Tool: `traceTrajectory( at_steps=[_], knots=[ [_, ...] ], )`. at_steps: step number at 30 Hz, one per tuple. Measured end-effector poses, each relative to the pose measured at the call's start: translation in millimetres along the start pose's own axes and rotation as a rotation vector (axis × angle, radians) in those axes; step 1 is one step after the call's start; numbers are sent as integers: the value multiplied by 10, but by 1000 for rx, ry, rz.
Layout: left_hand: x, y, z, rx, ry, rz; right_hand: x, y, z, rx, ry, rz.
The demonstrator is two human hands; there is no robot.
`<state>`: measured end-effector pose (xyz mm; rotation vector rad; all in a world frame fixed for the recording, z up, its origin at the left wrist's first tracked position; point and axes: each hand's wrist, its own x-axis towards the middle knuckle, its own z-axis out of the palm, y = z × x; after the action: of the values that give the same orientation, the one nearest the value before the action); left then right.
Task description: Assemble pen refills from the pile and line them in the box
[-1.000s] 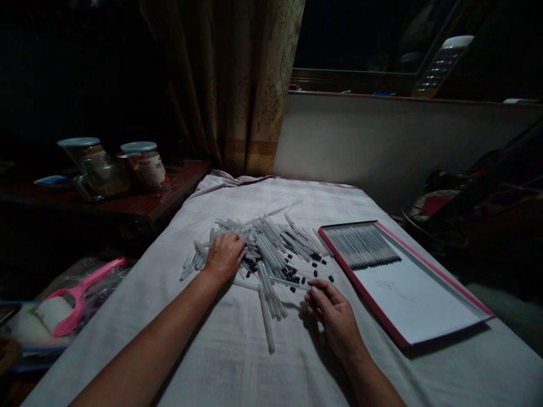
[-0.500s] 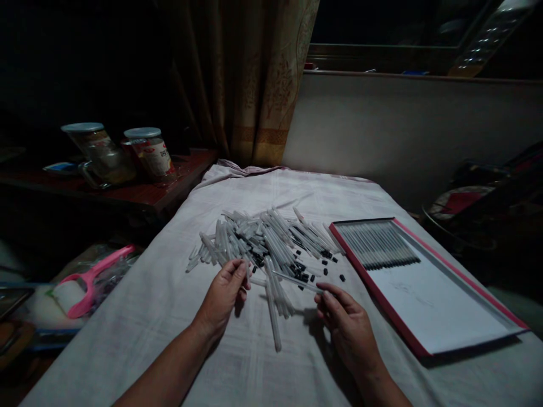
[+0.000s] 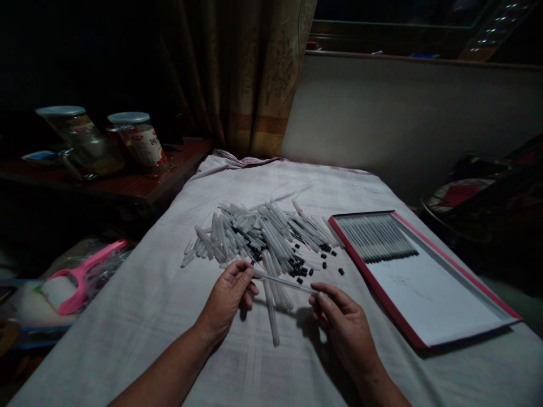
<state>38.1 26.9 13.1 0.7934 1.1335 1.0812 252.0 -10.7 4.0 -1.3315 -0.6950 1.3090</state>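
My right hand [image 3: 341, 322] pinches a clear pen barrel [image 3: 291, 282] by its near end, the barrel pointing left. At its other end my left hand [image 3: 229, 291] is closed on a short translucent piece, which looks like a pen cap [image 3: 257, 273]. Barrel and cap meet between the hands; how deep one sits in the other I cannot tell. Beyond the hands lies a heap of clear pen parts [image 3: 237, 229]. Several loose barrels [image 3: 274, 322] lie beneath the held pen. Small black plugs [image 3: 324, 264] are scattered at the heap's right side.
On the right lies a shallow red-edged box [image 3: 407, 305] with a row of pens [image 3: 377, 240] at its far end. A white cloth [image 3: 237, 362] covers the table. Jars [image 3: 138, 141] stand on a side table at left, above a pink-handled object [image 3: 80, 280].
The barrel's far end has come to the cap in my left hand, my right hand shifting slightly left. The whole view has tilted a little, moving the surroundings up and left.
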Motion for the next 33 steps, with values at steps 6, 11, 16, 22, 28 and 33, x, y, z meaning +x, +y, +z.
traceTrajectory(
  at_steps=[6, 11, 16, 22, 28, 33],
  knots=[
    [-1, -12, -5, 45, -9, 15, 6, 6, 0, -51, -28, -22],
    [-25, -21, 10, 101, -9, 24, 24, -58, -34, -182, -50, -84],
    [-43, -31, 24, 119, 3, 13, 42, -65, -75, -347, -83, -221],
    [-45, -19, 30, 138, -11, 0, 25, -19, -54, -399, -59, -256],
    [-37, -25, 35, 134, 12, 11, 32, -18, -72, -391, -114, -229],
    [-39, -33, 31, 148, 4, 6, 48, -28, -87, -426, -108, -300]
  ],
)
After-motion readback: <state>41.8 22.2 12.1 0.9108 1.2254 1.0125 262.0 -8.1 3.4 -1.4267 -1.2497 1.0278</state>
